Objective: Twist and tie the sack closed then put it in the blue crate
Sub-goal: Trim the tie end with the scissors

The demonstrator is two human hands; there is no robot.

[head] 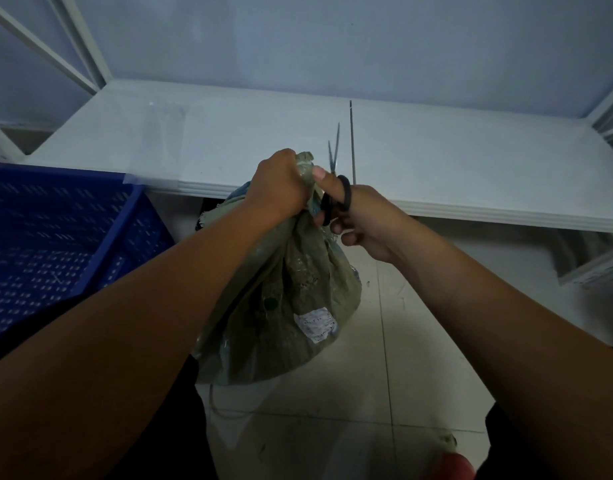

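- The white counter (pixel 229 140) runs across in front of the person, with tiled floor (pixel 402 375) below its front edge.
- The blue crate (pixel 55 237) stands at the left, just beside the counter's edge, and nothing shows inside the visible part.
- The sack (pixel 281 323), greenish and woven, sits low between the forearms, in front of the counter and right of the crate. I cannot tell whether its base rests on the floor or hangs.
- The left hand (pixel 277 188) has a tight grip round the gathered neck, and a tuft of fabric sticks out above the fist. The fist hides any tie, so I cannot tell whether the neck is bound yet.
- The right hand (pixel 367 223) holds scissors (pixel 334 161), thumb through a black loop and other fingers curled at the handles. The blades are parted and point up, just beside the neck.
- A thin dark strip (pixel 351 143) lies on the counter behind the blades. It may be a tie.
- A pale label (pixel 315 323) is stuck low on the sack.
- Risks, as I judge them:
  - The open blades are close to the left fingers and the weave, so a careless snip could nick skin, slit the fabric or sever the binding itself.
  - If the left grip slackens, the twist may unwind.
  - Lifting the sack towards the crate with scissors in hand could snag it.
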